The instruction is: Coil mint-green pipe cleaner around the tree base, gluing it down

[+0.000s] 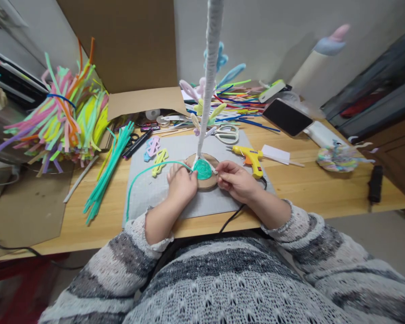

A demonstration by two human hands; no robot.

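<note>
Near the front edge of the wooden tabletop (310,186), the left hand (182,183) curls against a green coil (202,169) on a round base (206,184), and the right hand (235,180) pinches its fingertips at the opposite rim; whether either grips anything I cannot tell. Rightward, wood stretches past the yellow glue gun (253,159), while green stems (108,171) border the left of the gray mat (155,198) and a white-wrapped pole (209,81) rises from the base. Behind, brown cardboard (131,45) stands against a pale wall (263,36).
</note>
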